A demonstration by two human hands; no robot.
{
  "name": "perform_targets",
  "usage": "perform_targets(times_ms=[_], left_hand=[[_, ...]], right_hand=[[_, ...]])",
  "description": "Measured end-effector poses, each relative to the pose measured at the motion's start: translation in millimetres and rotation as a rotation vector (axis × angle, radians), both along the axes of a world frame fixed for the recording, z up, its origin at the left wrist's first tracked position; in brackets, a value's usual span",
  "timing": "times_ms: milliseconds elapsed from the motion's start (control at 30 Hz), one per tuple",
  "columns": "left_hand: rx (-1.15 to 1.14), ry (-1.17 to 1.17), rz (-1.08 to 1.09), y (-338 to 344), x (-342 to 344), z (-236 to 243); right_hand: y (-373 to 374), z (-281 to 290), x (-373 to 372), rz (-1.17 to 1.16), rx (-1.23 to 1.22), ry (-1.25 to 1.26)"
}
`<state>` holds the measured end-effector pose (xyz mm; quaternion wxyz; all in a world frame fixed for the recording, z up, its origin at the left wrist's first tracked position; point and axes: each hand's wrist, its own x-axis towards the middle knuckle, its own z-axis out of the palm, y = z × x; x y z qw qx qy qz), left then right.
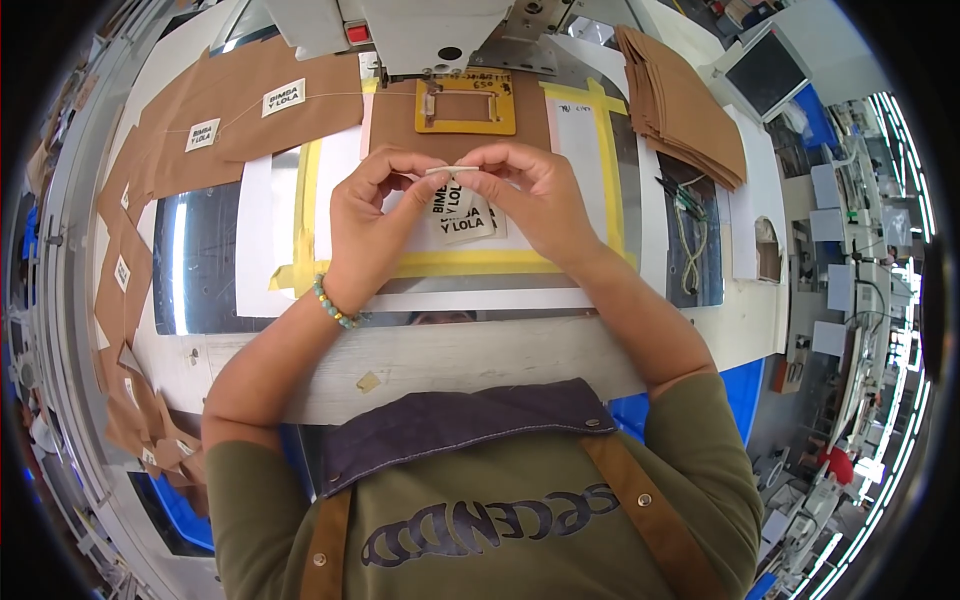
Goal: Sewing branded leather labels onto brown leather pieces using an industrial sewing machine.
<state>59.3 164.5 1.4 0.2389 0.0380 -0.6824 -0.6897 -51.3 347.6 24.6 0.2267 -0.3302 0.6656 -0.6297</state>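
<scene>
My left hand (378, 205) and my right hand (532, 195) meet over the middle of the work surface. Their thumbs and forefingers pinch the top edge of a small white fabric label (454, 192) with black lettering, one hand at each end. Just below it, more loose white labels (468, 232) lie overlapping on white paper. Beyond my fingertips, a yellow template frame (466, 128) with a rectangular opening rests on a brown sheet of material (393, 120), under the sewing machine head (410, 30). A beaded bracelet (333, 305) circles my left wrist.
Brown pieces with stitched-on labels (230, 90), linked by thread, trail down the left side. A stack of brown pieces (680, 105) lies at back right, near a screen (765, 72). Thread snips (672, 192) and a cord (692, 250) lie right. Yellow tape (430, 264) borders the paper.
</scene>
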Motion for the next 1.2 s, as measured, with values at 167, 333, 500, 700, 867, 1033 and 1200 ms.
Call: perform_targets(times_ms=[167, 333, 500, 700, 867, 1033, 1200], left_hand=[[-0.001, -0.04, 0.01, 0.5, 0.0, -0.5], [-0.017, -0.052, 0.007, 0.8, -0.1, -1.2], [-0.02, -0.061, -0.001, 0.9, 0.0, -1.5], [-0.091, -0.14, -0.005, -2.0, 1.3, -2.9], [-0.076, -0.082, 0.0, -1.2, -0.4, -5.6], [-0.027, -0.057, 0.0, -0.5, 0.6, -3.3], [0.078, -0.173, 0.03, 1.1, 1.4, 3.2]], right_hand=[[0.7, -0.8, -1.0, 0.03, -0.016, 0.003], [-0.3, -2.3, -0.5, 0.023, -0.05, -0.014], [-0.5, -2.5, -0.5, 0.02, -0.034, 0.068], [-0.2, -2.2, 0.2, 0.01, 0.022, 0.155], [-1.0, -2.6, -0.2, -0.002, 0.041, 0.108], [-2.4, -3.2, -0.9, -0.016, 0.029, 0.023], [1.1, -5.4, -9.7, -0.003, -0.057, -0.118]])
